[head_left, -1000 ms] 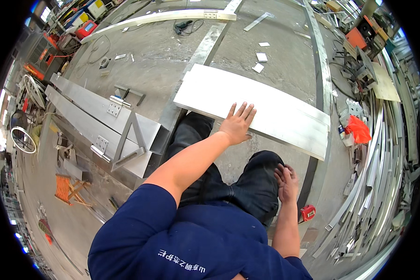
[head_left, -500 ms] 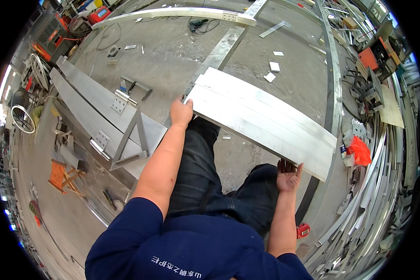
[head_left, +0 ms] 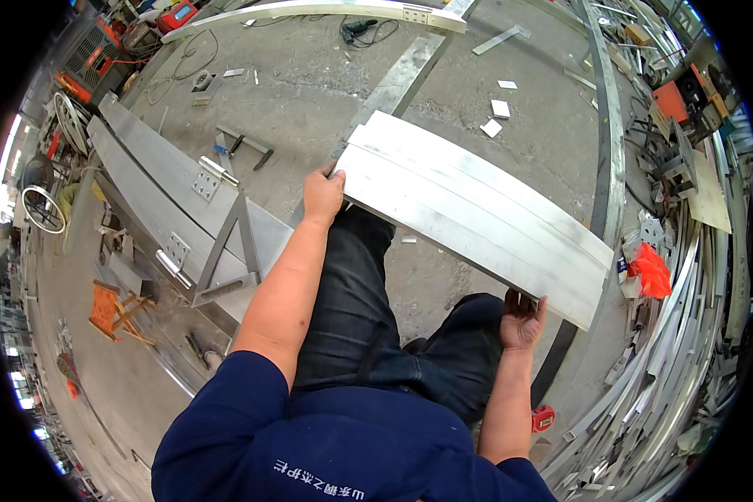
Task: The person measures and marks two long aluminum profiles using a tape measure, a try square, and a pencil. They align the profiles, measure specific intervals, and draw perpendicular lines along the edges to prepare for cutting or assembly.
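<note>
A stack of long silvery metal plates (head_left: 477,219) lies crosswise in front of me, its ends slightly offset. My left hand (head_left: 323,194) grips the near left corner, thumb on top and fingers underneath. At the near edge towards the right end, my right hand (head_left: 523,322) holds the plates from below, palm up, with the fingers partly hidden under them. The left end rests by a metal beam (head_left: 403,77), and the right end reaches over another beam (head_left: 608,167). Below the right end is a red tape measure (head_left: 543,417).
On the left, hinged flat metal panels (head_left: 155,180) carry a triangular metal frame (head_left: 226,251). A clamp (head_left: 244,144) and a power drill (head_left: 358,30) lie beyond. Small white offcuts (head_left: 500,109) are scattered on the floor. Metal strips (head_left: 644,376) and a red plastic bag (head_left: 649,269) are at right.
The right end of the plates has shifted slightly right and down. My right hand's fingers have curled more around the near edge; my left hand keeps its hold.
</note>
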A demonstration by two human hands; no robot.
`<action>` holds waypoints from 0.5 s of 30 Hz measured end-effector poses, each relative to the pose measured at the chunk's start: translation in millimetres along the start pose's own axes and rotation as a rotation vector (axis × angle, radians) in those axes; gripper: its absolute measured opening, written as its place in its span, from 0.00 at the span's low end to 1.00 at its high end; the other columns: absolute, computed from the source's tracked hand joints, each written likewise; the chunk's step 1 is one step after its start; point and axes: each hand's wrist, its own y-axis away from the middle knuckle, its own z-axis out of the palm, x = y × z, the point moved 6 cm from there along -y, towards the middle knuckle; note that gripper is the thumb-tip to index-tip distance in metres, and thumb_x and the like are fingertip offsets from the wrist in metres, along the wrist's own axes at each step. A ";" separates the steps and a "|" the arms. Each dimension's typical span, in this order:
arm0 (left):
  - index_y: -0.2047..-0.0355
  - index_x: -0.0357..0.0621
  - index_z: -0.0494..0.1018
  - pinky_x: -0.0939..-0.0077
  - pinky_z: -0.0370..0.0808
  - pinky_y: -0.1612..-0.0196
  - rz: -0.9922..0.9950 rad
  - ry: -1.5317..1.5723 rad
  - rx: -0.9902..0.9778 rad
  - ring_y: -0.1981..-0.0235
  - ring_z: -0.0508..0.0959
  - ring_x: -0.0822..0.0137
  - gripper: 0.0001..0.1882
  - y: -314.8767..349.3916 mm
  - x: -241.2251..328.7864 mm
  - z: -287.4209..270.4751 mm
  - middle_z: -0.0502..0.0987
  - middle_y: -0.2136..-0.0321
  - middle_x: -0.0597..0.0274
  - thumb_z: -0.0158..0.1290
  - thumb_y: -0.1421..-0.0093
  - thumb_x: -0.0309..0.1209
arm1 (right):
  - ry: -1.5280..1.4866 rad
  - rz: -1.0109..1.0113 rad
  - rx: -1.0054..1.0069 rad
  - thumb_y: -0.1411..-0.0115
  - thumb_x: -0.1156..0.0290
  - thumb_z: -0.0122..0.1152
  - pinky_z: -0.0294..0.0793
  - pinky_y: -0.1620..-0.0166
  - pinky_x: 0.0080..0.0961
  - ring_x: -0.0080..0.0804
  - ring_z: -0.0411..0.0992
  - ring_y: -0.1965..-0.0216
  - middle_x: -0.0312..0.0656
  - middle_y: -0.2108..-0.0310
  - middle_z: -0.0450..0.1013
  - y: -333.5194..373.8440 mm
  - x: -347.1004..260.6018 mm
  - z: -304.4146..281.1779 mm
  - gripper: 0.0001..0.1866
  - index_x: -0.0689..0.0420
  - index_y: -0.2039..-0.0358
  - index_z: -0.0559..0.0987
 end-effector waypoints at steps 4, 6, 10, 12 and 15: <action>0.46 0.27 0.78 0.69 0.77 0.48 0.002 -0.003 0.000 0.54 0.85 0.56 0.23 4.9 10.2 -0.3 0.85 0.55 0.40 0.58 0.37 0.31 | 0.020 -0.008 -0.001 0.32 0.54 0.66 0.76 0.37 0.46 0.48 0.74 0.44 0.46 0.47 0.77 0.4 -1.8 0.4 0.26 0.62 0.44 0.77; 0.46 0.28 0.78 0.69 0.76 0.48 0.001 -0.005 -0.006 0.53 0.85 0.56 0.23 4.0 9.1 1.0 0.85 0.55 0.40 0.58 0.37 0.31 | 0.029 -0.007 0.006 0.32 0.54 0.66 0.76 0.37 0.46 0.48 0.73 0.44 0.45 0.47 0.77 1.5 -1.8 -0.6 0.26 0.62 0.44 0.77; 0.44 0.29 0.78 0.67 0.76 0.47 0.022 0.011 -0.016 0.52 0.84 0.54 0.24 -7.3 -12.1 1.6 0.84 0.53 0.40 0.57 0.37 0.32 | 0.067 -0.015 -0.012 0.32 0.52 0.66 0.75 0.37 0.45 0.46 0.73 0.44 0.44 0.46 0.77 0.3 -1.5 -2.2 0.26 0.59 0.44 0.78; 0.44 0.29 0.77 0.64 0.76 0.46 0.064 -0.040 -0.026 0.50 0.84 0.52 0.23 -12.4 -16.5 1.9 0.84 0.52 0.40 0.57 0.36 0.33 | 0.037 -0.015 -0.045 0.34 0.50 0.67 0.73 0.36 0.46 0.45 0.73 0.43 0.44 0.44 0.76 -2.5 -2.2 -7.6 0.28 0.58 0.43 0.77; 0.46 0.29 0.78 0.64 0.76 0.46 0.029 0.016 -0.050 0.51 0.84 0.50 0.22 -14.6 -19.7 7.5 0.84 0.53 0.40 0.56 0.35 0.34 | -0.092 -0.026 -0.076 0.37 0.47 0.70 0.69 0.33 0.48 0.46 0.71 0.40 0.44 0.41 0.74 -4.2 -6.9 -8.7 0.33 0.57 0.41 0.76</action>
